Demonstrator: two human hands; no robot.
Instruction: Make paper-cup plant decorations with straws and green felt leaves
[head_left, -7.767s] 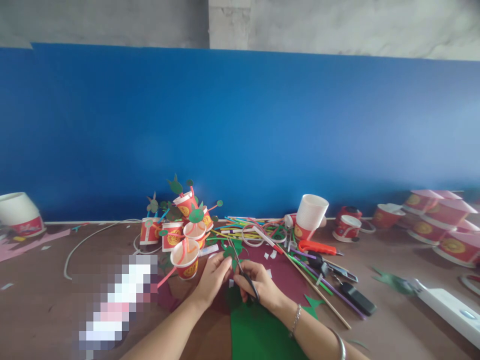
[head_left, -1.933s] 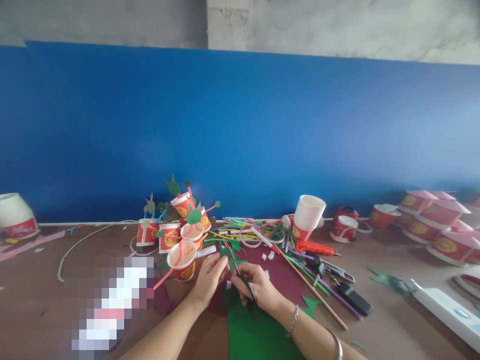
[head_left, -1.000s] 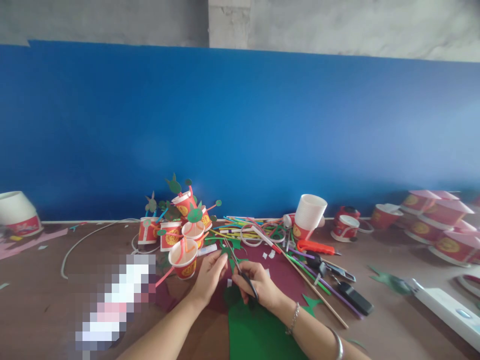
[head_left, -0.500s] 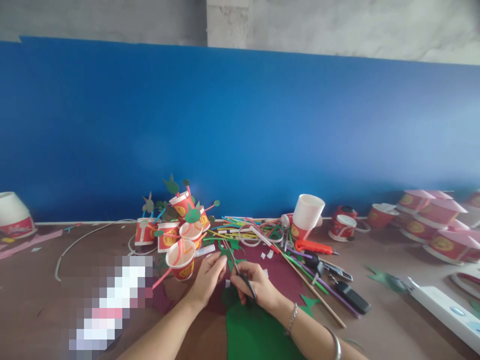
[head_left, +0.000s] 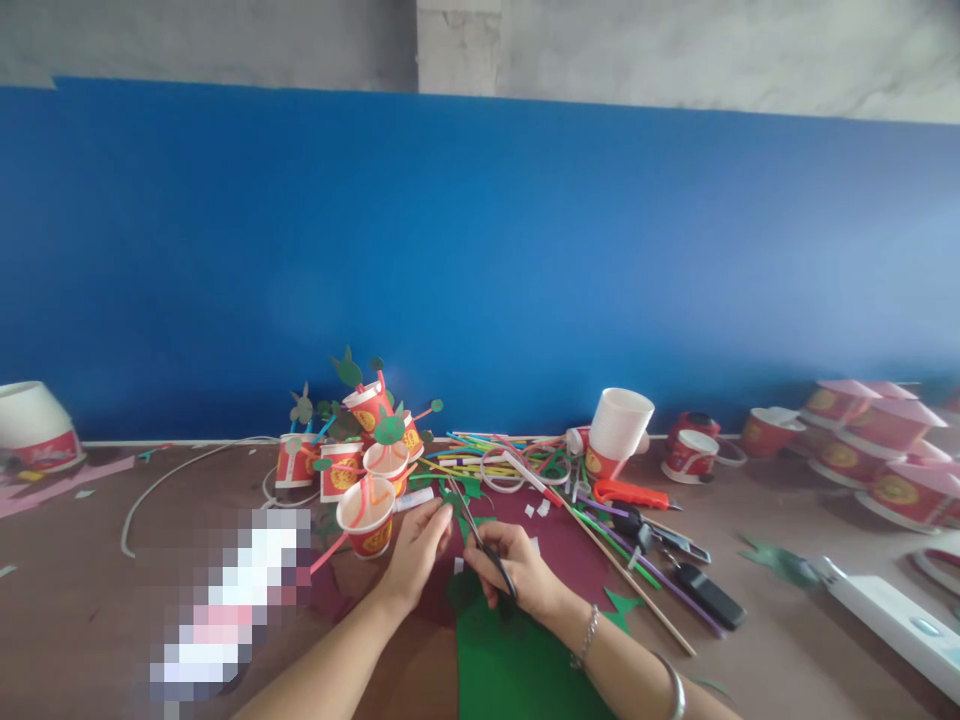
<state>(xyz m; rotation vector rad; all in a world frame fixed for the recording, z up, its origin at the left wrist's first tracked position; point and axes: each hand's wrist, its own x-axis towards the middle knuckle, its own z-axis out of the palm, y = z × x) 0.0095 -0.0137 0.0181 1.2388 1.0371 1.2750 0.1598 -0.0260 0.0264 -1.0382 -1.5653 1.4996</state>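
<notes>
My right hand (head_left: 517,570) is closed around the black handles of a pair of scissors (head_left: 474,520), whose blades point away from me. My left hand (head_left: 420,550) is closed, thumb against fingers, on a small piece of green paper (head_left: 448,497) beside the blades. Whether the blades touch the paper is hard to tell. Below my right hand lies a large green paper sheet (head_left: 517,665), partly over a dark red sheet (head_left: 577,545). Green scraps lie beyond my fingertips.
Decorated paper cups (head_left: 367,515) with straws stand left of my hands. Loose straws (head_left: 465,462) lie behind, beside stacked white cups (head_left: 621,425). An orange utility knife (head_left: 634,494), keys (head_left: 705,590), a wooden stick (head_left: 630,585) and a white power strip (head_left: 900,630) lie to the right.
The whole view has shifted slightly, so things appear a little further right. My hands stay in nearly the same place, with the scissors and green piece still held.
</notes>
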